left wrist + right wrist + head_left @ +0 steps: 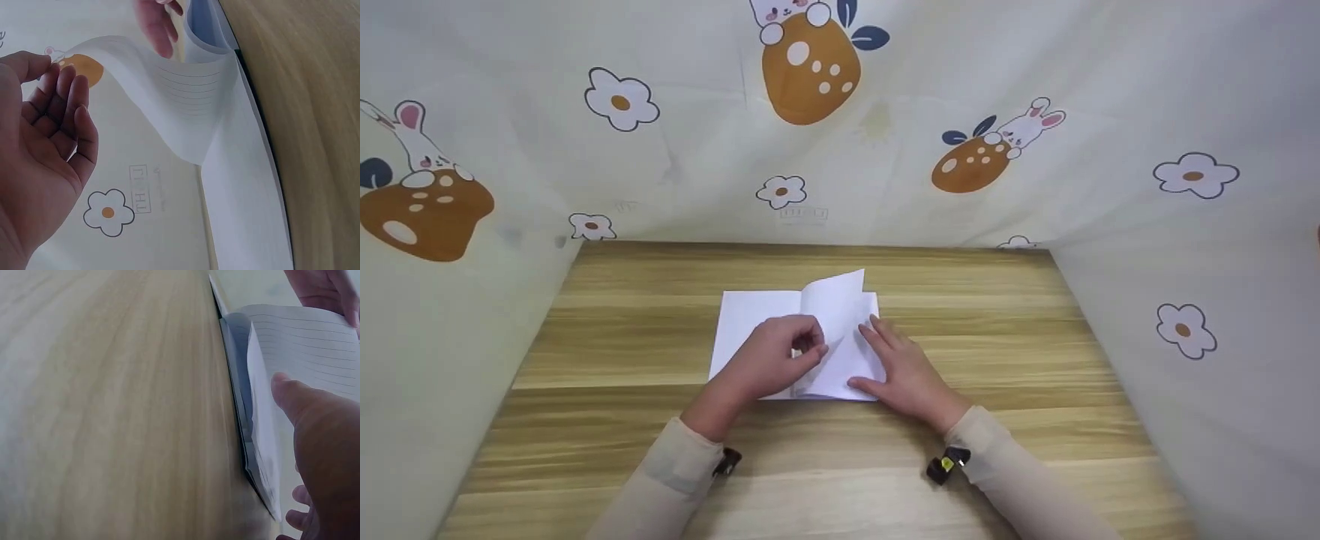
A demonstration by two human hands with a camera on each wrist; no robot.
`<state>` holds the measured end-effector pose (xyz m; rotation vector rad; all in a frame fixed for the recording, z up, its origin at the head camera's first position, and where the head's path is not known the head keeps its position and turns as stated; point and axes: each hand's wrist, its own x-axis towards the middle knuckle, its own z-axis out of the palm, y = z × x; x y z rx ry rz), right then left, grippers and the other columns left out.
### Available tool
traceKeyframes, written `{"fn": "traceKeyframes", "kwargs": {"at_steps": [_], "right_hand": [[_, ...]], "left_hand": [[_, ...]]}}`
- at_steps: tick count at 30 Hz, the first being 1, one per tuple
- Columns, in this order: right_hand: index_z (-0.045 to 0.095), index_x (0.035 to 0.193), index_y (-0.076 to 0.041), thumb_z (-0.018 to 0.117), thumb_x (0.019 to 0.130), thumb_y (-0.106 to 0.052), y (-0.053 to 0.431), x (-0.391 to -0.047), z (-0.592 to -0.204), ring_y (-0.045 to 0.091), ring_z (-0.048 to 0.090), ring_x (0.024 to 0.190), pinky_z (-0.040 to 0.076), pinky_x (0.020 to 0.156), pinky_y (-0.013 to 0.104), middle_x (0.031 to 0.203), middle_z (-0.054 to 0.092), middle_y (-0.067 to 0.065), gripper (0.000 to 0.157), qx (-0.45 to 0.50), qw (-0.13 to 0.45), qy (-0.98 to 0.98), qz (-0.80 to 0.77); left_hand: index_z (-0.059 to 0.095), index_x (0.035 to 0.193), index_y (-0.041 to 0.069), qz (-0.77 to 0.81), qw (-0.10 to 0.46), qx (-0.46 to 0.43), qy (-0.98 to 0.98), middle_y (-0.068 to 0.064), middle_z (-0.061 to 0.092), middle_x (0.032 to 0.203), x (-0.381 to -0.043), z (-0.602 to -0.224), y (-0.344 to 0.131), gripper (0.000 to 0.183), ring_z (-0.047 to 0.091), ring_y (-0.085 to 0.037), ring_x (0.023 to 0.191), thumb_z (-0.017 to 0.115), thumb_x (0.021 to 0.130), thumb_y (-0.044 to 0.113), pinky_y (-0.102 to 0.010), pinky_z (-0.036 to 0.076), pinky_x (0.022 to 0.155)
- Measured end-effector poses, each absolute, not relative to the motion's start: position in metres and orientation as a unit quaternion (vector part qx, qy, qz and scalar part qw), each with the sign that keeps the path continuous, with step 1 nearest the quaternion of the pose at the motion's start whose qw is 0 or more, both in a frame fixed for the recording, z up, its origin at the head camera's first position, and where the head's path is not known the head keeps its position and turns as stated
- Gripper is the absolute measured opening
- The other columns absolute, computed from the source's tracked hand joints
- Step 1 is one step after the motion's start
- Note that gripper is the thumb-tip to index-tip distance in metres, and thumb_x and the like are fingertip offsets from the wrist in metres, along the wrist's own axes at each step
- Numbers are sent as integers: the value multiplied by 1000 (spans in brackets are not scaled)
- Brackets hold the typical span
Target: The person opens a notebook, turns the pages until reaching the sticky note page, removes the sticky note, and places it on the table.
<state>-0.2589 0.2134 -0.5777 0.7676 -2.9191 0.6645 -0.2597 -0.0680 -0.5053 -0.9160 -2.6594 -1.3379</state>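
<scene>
An open notebook (754, 319) with white pages and a dark cover edge lies on the wooden table. Its lined page (185, 84) is lifted and curves up from the spine. The left hand (776, 352) pinches the edge of that page between thumb and forefinger, its other fingers loosely curled. On the right half of the notebook, the right hand (907, 371) rests with spread fingers, its thumb (289, 391) near the lower page edge. In the right wrist view the pages of the right half (261, 422) bow up slightly from the cover.
A pale cloth (697, 165) printed with rabbits, orange fruit and flowers hangs at the back and both sides of the table (997, 322). Long light sleeves cover both arms, and a small black device (949, 465) sits at each wrist.
</scene>
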Motion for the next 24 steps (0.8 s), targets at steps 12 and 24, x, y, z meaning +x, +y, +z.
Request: {"fn": "traceKeyframes", "kwargs": {"at_steps": [12, 24], "right_hand": [[42, 171, -13, 64, 101, -73, 208, -257, -580, 47, 31, 162, 28, 127, 69, 180, 29, 17, 95, 244, -23, -957, 153], [46, 169, -9, 69, 100, -68, 207, -257, -571, 50, 36, 159, 30, 128, 66, 178, 32, 20, 93, 251, -36, -956, 148]], "left_hand": [[72, 92, 18, -486, -35, -289, -824, 10, 68, 84, -261, -497, -84, 13, 66, -12, 82, 75, 104, 13, -32, 56, 77], [71, 90, 17, -444, -63, -269, -852, 7, 64, 79, -257, -490, -108, 14, 59, -14, 76, 74, 103, 12, -30, 51, 70]]}}
